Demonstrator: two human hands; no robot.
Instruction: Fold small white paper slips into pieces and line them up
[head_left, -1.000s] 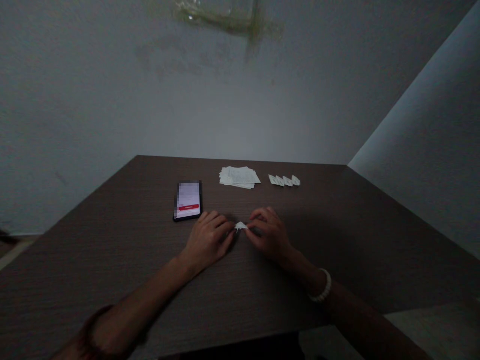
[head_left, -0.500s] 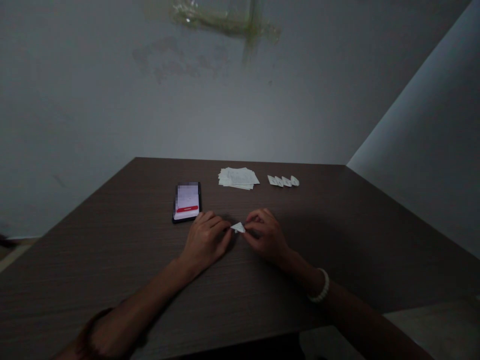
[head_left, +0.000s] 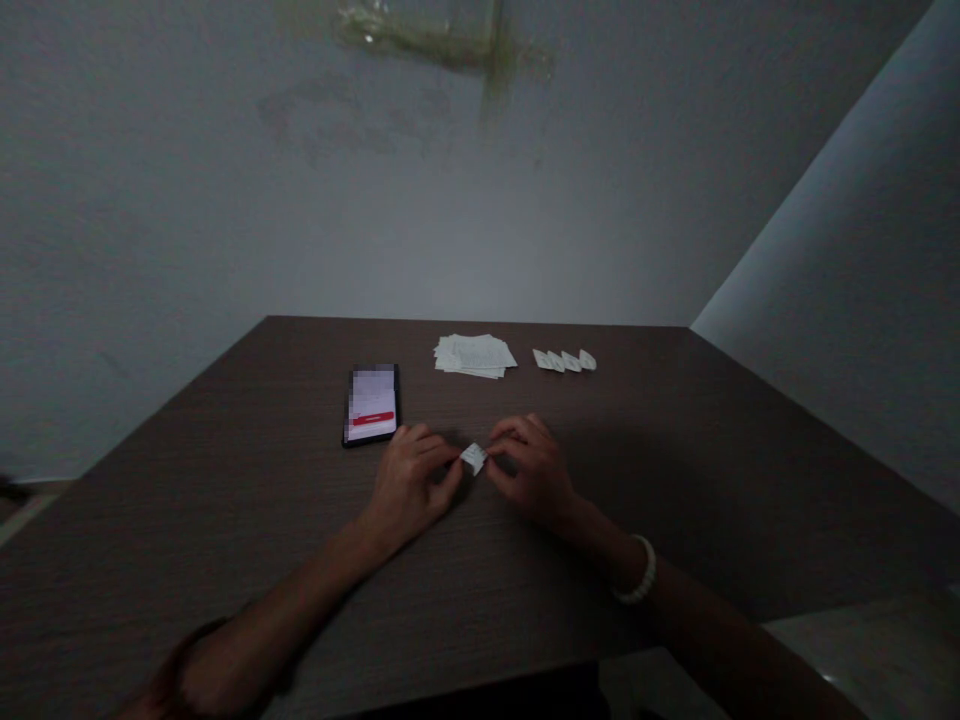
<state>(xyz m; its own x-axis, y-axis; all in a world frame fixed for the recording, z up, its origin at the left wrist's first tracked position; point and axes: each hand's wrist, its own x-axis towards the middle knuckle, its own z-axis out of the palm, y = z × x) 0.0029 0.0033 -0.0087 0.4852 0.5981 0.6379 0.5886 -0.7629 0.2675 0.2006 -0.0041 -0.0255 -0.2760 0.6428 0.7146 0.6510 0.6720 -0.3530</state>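
A small folded piece of paper (head_left: pixel 473 459), now diamond-shaped, is pinched between my two hands just above the table. My left hand (head_left: pixel 414 472) grips its left corner between thumb and fingertips. On the opposite corner, the thumb and fingers of my right hand (head_left: pixel 532 465) are closed. Faint print shows on the paper's face. Beyond my hands lies a loose pile of printed paper sheets (head_left: pixel 476 355). To the right of that pile, several small folded papers (head_left: pixel 565 361) lie overlapping in a row.
A phone (head_left: pixel 373 402) with a lit screen lies face up on the dark wooden table (head_left: pixel 247 450), just beyond my left hand. A grey wall (head_left: pixel 480 220) rises behind the table's far edge, and another wall (head_left: pixel 840 260) borders its right side.
The paper between my fingers has gone from a flat triangle shape to a diamond with its printed face showing. Both hands stay almost in place; the view has shifted slightly.
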